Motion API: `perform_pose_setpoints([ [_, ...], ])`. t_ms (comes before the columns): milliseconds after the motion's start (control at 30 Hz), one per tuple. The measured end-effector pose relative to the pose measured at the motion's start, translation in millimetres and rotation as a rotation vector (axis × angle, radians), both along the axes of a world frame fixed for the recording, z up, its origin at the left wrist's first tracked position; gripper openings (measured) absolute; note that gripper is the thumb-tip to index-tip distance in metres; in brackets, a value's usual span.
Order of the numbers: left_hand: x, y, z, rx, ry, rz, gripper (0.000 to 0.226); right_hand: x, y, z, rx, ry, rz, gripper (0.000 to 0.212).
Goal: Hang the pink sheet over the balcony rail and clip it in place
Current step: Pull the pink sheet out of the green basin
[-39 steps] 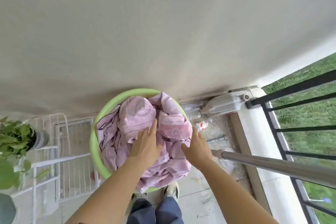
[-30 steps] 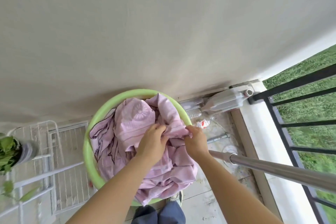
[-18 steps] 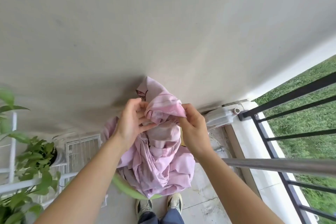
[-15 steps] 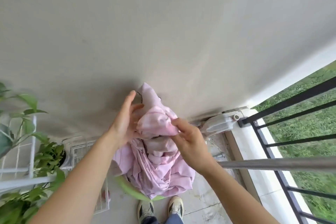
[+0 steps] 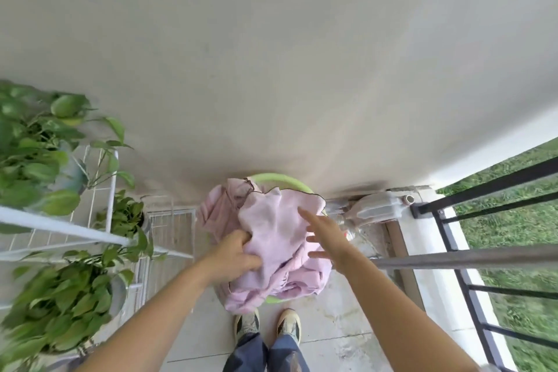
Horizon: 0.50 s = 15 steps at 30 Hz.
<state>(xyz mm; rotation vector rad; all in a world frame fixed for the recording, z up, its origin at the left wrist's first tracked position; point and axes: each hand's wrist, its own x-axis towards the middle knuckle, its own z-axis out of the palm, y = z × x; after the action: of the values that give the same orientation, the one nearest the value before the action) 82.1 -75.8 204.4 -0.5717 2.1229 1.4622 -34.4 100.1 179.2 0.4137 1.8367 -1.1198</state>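
Pink sheet [image 5: 271, 228] lies bunched in a loose heap over a green basin [image 5: 280, 179] on the floor by the wall. The left hand [image 5: 237, 257] grips a fold at the heap's left side, fingers curled into the cloth. The right hand [image 5: 329, 235] is spread wide with straight fingers at the heap's right side, holding nothing; whether it touches the cloth cannot be told. The steel rail [image 5: 468, 260] runs rightward from behind the right forearm, and the sheet is not yet over it. Plants [image 5: 39, 160] stand on a white rack [image 5: 60, 228] at left

The pale tiled floor [image 5: 332, 326] carries a green basin [image 5: 280, 177] close by the wall. A clear plastic bottle [image 5: 374, 210] lies beside it, and two shoes [image 5: 288, 323] stand just before it.
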Motion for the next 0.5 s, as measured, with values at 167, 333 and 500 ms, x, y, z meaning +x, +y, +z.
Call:
perform_pose_setpoints([
  [167, 13, 11, 2, 0.113, -0.167, -0.146, 0.022, 13, -27, -17, 0.084, -0.153, -0.037, 0.03],
  [333, 23, -8, 4, 0.185, -0.238, -0.072, 0.047, 19, -20, -24, 0.107, 0.015, -0.099, 0.022],
  [500, 26, -15, 12, -0.013, -0.155, -0.098, 0.098, -11, 3, 34, -0.43, 0.076, -0.23, 0.046],
])
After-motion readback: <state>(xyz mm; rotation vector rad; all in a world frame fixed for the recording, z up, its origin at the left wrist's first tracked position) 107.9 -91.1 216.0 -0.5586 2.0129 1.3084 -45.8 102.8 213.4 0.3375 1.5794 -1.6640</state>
